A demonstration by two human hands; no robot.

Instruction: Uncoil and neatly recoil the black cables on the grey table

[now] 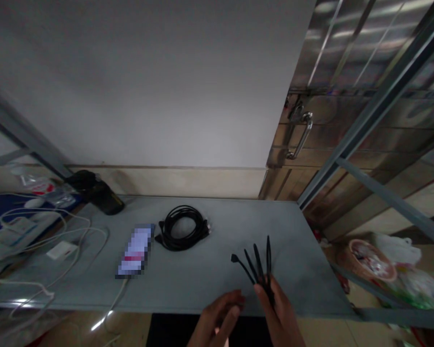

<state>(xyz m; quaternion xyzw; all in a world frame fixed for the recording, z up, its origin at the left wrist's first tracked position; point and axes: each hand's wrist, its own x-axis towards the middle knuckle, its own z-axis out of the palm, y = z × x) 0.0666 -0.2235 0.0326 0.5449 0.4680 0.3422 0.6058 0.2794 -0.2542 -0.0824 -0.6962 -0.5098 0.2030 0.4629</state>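
A folded bundle of black cable (259,265) stands up from my right hand (278,308), pinched between thumb and fingers. Several of its loops fan out above the grip, and a small connector end sticks out to the left. My left hand (220,315) hovers just left of it, near the table's front edge, with fingers half curled, the thumb apart from them and nothing visible between. Further back on the grey table (210,274) lies a coiled black cable (183,246), its connector ends at the sides. To its left is a phone (135,253) with its lit screen blurred out.
A white charger block (62,250) and tangled white cables (83,231) lie at the left. Behind them are a dark object (101,193) and a plastic bottle (47,185). Grey metal bars (379,108) rise at both sides. A basket (372,260) stands beyond the right edge.
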